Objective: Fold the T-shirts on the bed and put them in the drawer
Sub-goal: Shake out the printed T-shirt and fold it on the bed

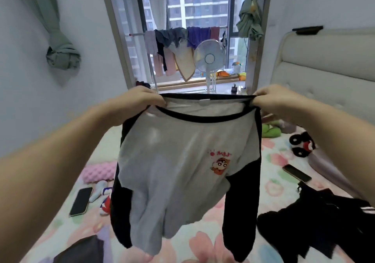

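A phone (81, 201) lies on the bed (203, 234) at the left. The left hand (140, 98) has its fingers curled tight on one shoulder of the grey shirt (174, 161), which hangs in the air above the bed. The right hand (272, 98) pinches the other shoulder. Black clothes (324, 222) lie on the bed at the right.
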